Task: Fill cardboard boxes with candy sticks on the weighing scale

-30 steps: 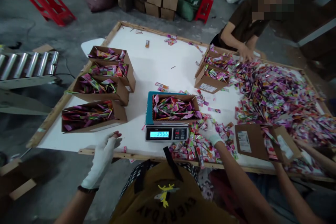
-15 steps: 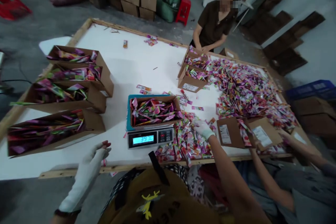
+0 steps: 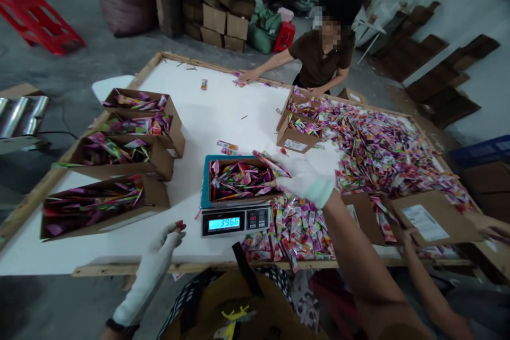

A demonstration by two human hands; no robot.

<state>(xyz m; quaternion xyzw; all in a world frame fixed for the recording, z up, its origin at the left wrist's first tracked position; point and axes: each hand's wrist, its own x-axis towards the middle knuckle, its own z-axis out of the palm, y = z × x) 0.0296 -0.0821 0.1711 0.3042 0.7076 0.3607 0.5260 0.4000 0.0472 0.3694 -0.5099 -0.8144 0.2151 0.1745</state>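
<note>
My right hand (image 3: 300,178), in a white glove, is at the right end of an open cardboard box (image 3: 239,203) filled with small printed sachets (image 3: 243,176). Pinched at its fingers is a pink sachet (image 3: 274,163), slanting over the box's edge. Under the box is a digital scale (image 3: 235,221) with a blue platform, its lit display reading about 396.6. My left hand (image 3: 165,241), gloved with bare fingertips, hovers over the table's near side, left of the scale. Its fingers are loosely bent and hold nothing.
Several filled boxes (image 3: 107,207) line the table's left side. Loose sachets (image 3: 298,228) lie right of the scale, and a large heap (image 3: 374,143) covers the right side. Across the table a person (image 3: 324,58) reaches along the far edge. Another person's hands hold a box (image 3: 430,218) at right.
My right hand has moved from the loose sachets up to the box on the scale, bringing a sachet. The display fell slightly from about 397.0. The person opposite has stretched an arm to far-edge sachets.
</note>
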